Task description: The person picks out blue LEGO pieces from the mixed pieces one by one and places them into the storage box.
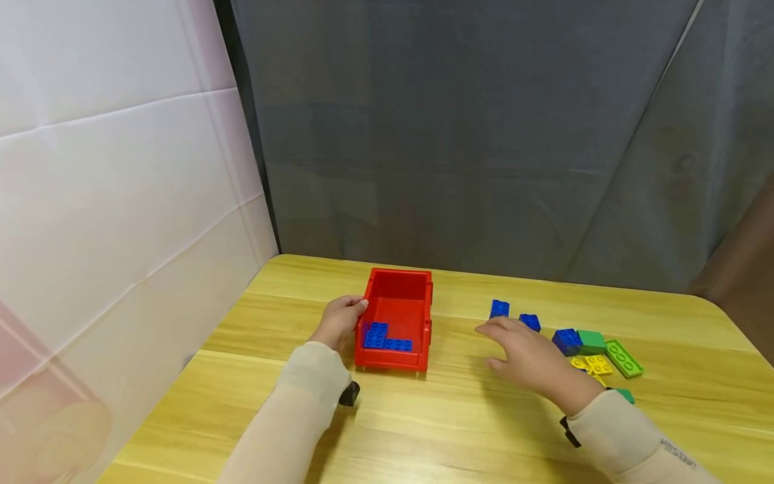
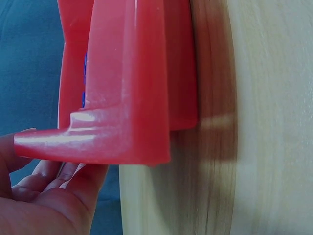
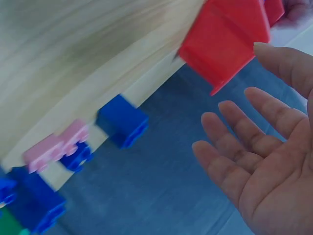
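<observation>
We see tabletop (image 1: pixel 435 430) stretching in front of the bin (image 1: pixel 393 361), with open room along its right side. Right of the bin, the right hand (image 1: pixel 526 353) hovers, fingers relaxed and parted. The left hand (image 1: pixel 340 321) grips the bin's left rim between thumb and fingers; blue bricks (image 1: pixel 376 335) lie inside. Only the right wrist view shows us pink bricks (image 3: pixel 44 152). The tabletop's far edge runs just beyond the bin.

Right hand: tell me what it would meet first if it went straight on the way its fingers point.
Probably the red bin, on its right side: the right hand points that way in the head view, though the hand's height is unclear.
</observation>
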Tool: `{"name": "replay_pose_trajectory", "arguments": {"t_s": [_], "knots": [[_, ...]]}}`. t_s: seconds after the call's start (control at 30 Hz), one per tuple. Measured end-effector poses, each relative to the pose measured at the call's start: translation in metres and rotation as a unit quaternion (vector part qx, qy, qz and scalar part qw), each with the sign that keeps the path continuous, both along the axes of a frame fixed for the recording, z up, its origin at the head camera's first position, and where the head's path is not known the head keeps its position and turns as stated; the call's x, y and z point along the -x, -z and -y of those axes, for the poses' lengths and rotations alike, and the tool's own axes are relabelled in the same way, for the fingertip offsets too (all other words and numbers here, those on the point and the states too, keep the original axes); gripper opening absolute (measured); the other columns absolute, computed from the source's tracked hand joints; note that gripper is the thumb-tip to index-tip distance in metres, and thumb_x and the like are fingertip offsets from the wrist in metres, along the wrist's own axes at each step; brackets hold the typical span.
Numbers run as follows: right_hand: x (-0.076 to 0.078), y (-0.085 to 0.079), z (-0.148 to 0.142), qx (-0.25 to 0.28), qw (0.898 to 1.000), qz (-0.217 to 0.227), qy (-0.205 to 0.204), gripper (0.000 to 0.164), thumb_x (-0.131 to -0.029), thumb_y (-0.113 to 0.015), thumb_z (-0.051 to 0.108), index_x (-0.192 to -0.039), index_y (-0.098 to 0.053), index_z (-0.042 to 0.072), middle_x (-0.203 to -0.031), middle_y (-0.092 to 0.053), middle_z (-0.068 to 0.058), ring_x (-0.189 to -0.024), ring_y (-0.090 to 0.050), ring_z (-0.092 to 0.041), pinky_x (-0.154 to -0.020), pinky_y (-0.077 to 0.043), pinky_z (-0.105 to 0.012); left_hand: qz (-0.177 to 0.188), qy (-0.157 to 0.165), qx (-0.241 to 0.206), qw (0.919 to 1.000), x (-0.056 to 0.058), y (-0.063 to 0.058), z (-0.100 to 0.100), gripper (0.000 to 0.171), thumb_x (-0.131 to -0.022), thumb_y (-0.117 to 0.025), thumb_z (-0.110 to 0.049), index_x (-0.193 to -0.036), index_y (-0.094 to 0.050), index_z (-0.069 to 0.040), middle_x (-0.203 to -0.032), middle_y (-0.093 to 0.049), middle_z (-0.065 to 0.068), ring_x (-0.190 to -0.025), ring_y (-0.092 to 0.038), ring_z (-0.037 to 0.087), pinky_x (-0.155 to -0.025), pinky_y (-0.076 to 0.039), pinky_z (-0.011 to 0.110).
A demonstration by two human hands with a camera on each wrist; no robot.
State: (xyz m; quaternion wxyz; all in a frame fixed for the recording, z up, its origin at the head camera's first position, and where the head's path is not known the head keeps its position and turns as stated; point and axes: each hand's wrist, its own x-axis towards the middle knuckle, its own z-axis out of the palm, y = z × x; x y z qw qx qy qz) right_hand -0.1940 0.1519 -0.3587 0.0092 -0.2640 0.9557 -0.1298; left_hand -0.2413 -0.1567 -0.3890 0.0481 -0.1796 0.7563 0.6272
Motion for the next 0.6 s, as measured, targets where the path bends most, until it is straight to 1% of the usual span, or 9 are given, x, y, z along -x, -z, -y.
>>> {"name": "replay_pose_trajectory", "arguments": {"t_s": [0.1,0.4,0.5,0.6], "knots": [[0.0,0.004,-0.012,-0.006,1.0,0.004,0.012,0.049,-0.084,-0.075,0.019,-0.129,-0.059,0.008,-0.132,-0.055,-0.016,-0.12,-0.053,-0.038,-0.089,-0.05,-0.052,0.006,-0.001,0.0,1.0,0.0,0.0,0.0,0.036,-0.102,-0.048,-0.018,-0.133,-0.052,0.0,-0.13,-0.055,0.021,-0.119,-0.051,0.035,-0.104,-0.042,0.046],[0.001,0.013,-0.039,-0.017,0.999,-0.006,0.039,0.045,-0.082,-0.076,0.014,-0.123,-0.063,0.002,-0.125,-0.059,-0.022,-0.114,-0.056,-0.042,-0.09,-0.049,-0.054,0.013,-0.002,0.007,0.9999,0.002,0.0,0.004,0.036,-0.102,-0.048,-0.017,-0.133,-0.052,0.0,-0.131,-0.054,0.021,-0.12,-0.05,0.036,-0.105,-0.041,0.047],[0.003,0.017,-0.046,-0.026,0.999,-0.003,0.046,0.045,-0.082,-0.076,0.014,-0.123,-0.063,0.0,-0.124,-0.059,-0.025,-0.113,-0.056,-0.044,-0.09,-0.048,-0.055,0.015,-0.003,0.01,0.9998,0.002,0.001,0.006,0.036,-0.102,-0.049,-0.018,-0.133,-0.052,-0.001,-0.132,-0.053,0.02,-0.121,-0.049,0.036,-0.105,-0.041,0.048],[0.002,0.019,-0.053,-0.035,0.998,0.01,0.058,0.045,-0.083,-0.075,0.015,-0.122,-0.063,-0.001,-0.122,-0.059,-0.025,-0.111,-0.057,-0.044,-0.089,-0.049,-0.056,0.014,-0.001,0.012,0.9998,0.001,0.0,0.006,0.036,-0.102,-0.049,-0.017,-0.133,-0.052,-0.001,-0.132,-0.053,0.02,-0.12,-0.049,0.036,-0.105,-0.041,0.048]]}}
